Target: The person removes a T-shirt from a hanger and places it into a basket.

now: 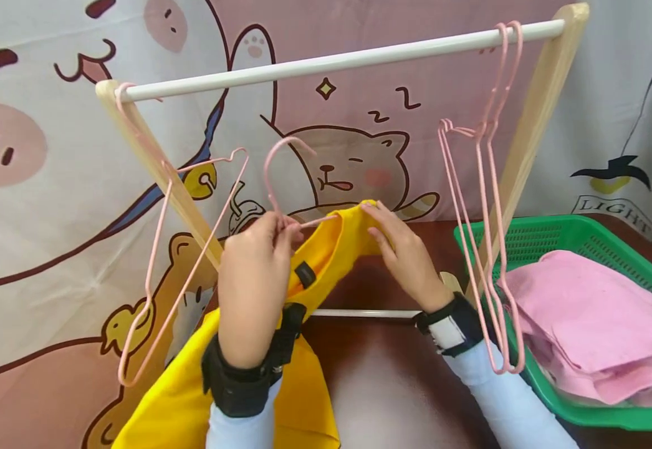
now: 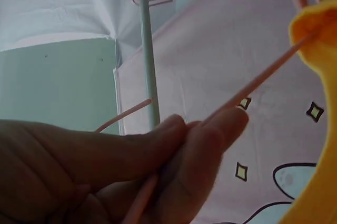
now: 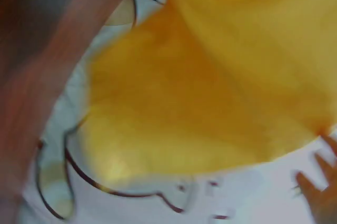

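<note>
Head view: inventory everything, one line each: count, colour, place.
Clothes rack: one, pale wood with white bars, centre.
Hung hangers: three, pink, one at rack's left, two at right.
Garment: one, yellow, centre foreground.
Held hanger: one, pink, partly inside the garment.
Label: one, black, inside the garment.
Basket: one, green, right.
Folded cloth: count unclear, pink, in the basket.
Tabletop: one, dark brown, beneath the rack.
Cartoon backdrop: one, mostly pink and white, behind.
Wrist straps: two, mostly black, lower centre.
Sleeves: two, pale blue, bottom edge.
Left hand: one, bare, pinching the held hanger.
Right hand: one, bare, touching the garment.
</note>
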Tool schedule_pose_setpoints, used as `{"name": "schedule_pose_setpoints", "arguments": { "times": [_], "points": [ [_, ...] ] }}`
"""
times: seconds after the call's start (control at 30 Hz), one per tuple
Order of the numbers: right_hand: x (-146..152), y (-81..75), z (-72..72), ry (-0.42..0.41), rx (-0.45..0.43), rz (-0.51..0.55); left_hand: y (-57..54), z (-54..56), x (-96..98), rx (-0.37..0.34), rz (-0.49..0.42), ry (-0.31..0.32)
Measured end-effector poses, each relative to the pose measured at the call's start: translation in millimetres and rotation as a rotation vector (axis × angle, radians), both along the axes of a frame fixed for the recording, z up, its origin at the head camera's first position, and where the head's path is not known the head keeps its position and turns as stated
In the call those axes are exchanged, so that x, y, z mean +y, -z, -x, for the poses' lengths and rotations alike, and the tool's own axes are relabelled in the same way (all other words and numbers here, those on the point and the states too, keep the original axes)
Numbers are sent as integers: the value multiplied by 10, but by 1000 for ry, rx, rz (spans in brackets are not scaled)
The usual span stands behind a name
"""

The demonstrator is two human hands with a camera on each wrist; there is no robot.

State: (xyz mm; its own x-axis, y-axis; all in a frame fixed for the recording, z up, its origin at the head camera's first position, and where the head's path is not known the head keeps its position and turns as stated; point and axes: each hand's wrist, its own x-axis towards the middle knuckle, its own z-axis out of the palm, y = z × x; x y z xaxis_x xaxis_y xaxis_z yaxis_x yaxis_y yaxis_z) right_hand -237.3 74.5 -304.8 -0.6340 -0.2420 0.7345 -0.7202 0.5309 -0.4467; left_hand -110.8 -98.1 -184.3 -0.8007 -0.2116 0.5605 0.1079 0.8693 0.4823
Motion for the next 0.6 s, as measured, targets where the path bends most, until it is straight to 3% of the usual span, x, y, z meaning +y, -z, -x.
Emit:
{"name": "schedule_pose_setpoints", "arguments": {
  "times": [0.13,0.23,0.33,0.4,0.5,0.6],
  "points": [
    [-11,47,203,-207,141,62,77,-24,-7,-61,35,83],
    [15,58,267,-308,162,166,91,-35,-55,-70,51,132],
    [90,44,341,-334,23,366,86,-60,-140,-72,42,134],
    [153,57,405,-264,-110,492,97,-72,-212,-61,4,123],
    [180,114,485,-171,-311,651,142,-50,-305,2,-90,101],
    [123,221,505,-167,-458,763,205,10,-334,94,-231,73]
  ]
}}
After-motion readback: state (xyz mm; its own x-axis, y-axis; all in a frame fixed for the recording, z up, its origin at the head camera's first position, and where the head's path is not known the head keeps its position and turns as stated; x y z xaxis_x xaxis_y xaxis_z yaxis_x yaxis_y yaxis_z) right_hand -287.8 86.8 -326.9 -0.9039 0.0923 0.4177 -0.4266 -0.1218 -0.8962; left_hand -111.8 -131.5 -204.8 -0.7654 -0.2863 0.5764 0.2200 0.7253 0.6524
